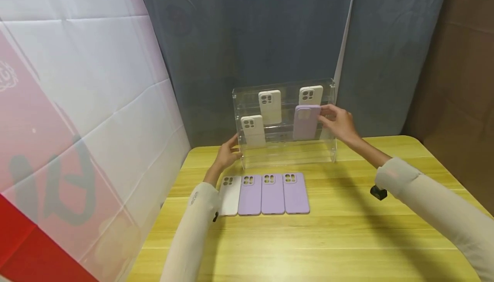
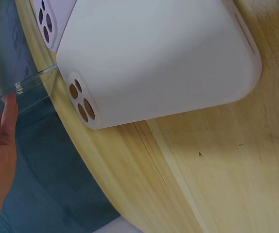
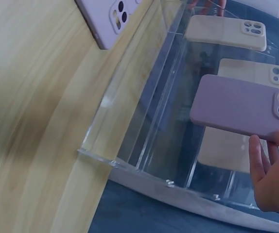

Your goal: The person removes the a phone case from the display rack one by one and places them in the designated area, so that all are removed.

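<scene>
A clear acrylic display stand point(image 1: 285, 160) stands on the table. My right hand point(image 1: 339, 123) pinches a lilac phone case point(image 1: 306, 125) by its right edge, in front of the stand's right half. In the right wrist view, this lilac case point(image 3: 241, 104) overlaps two white cases on the stand. My left hand point(image 1: 227, 155) holds the stand's left side; in the left wrist view its fingers point(image 2: 8, 119) are at the clear edge. White phone cases stand on the tiers: a lower left one point(image 1: 252, 130), a middle one point(image 1: 271, 107) and an upper right one point(image 1: 311, 94).
In front of the stand, a white case point(image 1: 230, 198) and several lilac cases point(image 1: 272, 196) lie side by side on the wooden table point(image 1: 347, 230). Grey cloth point(image 1: 251, 29) hangs behind, with a white printed sheet point(image 1: 96, 67) at the left and brown cloth point(image 1: 455, 72) at the right.
</scene>
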Motion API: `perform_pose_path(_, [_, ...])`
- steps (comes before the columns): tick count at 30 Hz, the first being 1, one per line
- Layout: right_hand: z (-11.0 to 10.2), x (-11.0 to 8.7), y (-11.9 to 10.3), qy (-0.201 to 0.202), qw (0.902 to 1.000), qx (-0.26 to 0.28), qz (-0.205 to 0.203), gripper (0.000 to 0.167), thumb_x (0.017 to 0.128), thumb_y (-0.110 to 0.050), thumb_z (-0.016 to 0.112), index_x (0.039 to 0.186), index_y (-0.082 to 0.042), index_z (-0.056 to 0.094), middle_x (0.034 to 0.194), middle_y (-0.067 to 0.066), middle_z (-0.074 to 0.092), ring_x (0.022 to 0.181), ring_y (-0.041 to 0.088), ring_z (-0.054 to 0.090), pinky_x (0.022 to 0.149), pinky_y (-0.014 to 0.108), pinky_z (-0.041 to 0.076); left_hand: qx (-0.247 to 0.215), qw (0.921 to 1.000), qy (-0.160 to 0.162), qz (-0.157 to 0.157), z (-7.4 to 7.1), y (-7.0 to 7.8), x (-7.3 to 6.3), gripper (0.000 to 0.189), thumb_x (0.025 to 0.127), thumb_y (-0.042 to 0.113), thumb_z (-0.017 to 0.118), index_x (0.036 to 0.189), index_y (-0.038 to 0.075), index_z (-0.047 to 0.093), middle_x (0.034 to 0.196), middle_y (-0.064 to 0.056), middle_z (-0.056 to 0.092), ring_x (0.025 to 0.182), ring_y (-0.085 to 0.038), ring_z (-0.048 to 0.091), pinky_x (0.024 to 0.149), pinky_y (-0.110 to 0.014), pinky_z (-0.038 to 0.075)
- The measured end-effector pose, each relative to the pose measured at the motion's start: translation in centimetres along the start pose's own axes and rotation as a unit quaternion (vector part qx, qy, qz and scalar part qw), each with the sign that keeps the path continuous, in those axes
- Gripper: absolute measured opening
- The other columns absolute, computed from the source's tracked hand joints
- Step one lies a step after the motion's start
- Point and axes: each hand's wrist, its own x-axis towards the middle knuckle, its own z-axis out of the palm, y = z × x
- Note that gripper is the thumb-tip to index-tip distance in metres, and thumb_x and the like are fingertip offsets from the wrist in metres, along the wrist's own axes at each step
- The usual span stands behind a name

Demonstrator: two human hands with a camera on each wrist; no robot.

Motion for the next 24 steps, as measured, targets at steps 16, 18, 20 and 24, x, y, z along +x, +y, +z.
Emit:
perform_pose_path(16, [-1.4,-2.4,2.8,-0.038,0.9986,-0.034,0.009,0.043,0.098,-0.010,0.072,0.138,0.004,0.061,0.120,0.028,0.071,0.098,0.043,0.074,0.074,0.037,0.067,0.005,1.0000,0.006,-0.001,0.0,0.0,0.3,0.091,0.087,-0.018,0.064,0.165,0.011,0.027,0.150,-0.030,0.051,0.128,-0.048,0.059,0.100,-0.048,0.060])
perform_pose_path(18, [-1.5,-2.7,3.0,-0.050,0.9981,-0.029,0.021,0.045,0.098,-0.011,0.072,0.140,0.002,0.059,0.121,0.029,0.071,0.091,0.041,0.076,0.066,0.029,0.066,0.008,1.0000,0.006,-0.001,0.0,0.0,0.3,0.091,0.087,-0.018,0.064,0.165,0.012,0.027,0.150,-0.030,0.051,0.127,-0.048,0.060,0.100,-0.047,0.060])
perform_pose_path(20, [-1.5,-2.9,3.3,-0.062,0.9973,-0.023,0.032,0.047,0.098,-0.010,0.071,0.142,0.001,0.058,0.121,0.030,0.070,0.085,0.039,0.076,0.063,0.025,0.065,0.010,0.9999,0.005,-0.003,0.0,-0.1,0.2,0.092,0.087,-0.018,0.064,0.165,0.012,0.027,0.150,-0.029,0.051,0.127,-0.048,0.060,0.100,-0.047,0.060])
perform_pose_path(24, [-1.4,-3.5,3.9,-0.085,0.9953,-0.015,0.045,0.048,0.098,-0.009,0.071,0.144,-0.001,0.057,0.121,0.030,0.069,0.083,0.039,0.076,0.062,0.025,0.065,0.005,0.9999,0.003,-0.009,0.2,-0.1,0.1,0.092,0.087,-0.018,0.064,0.165,0.013,0.027,0.150,-0.029,0.050,0.128,-0.048,0.059,0.100,-0.047,0.060])
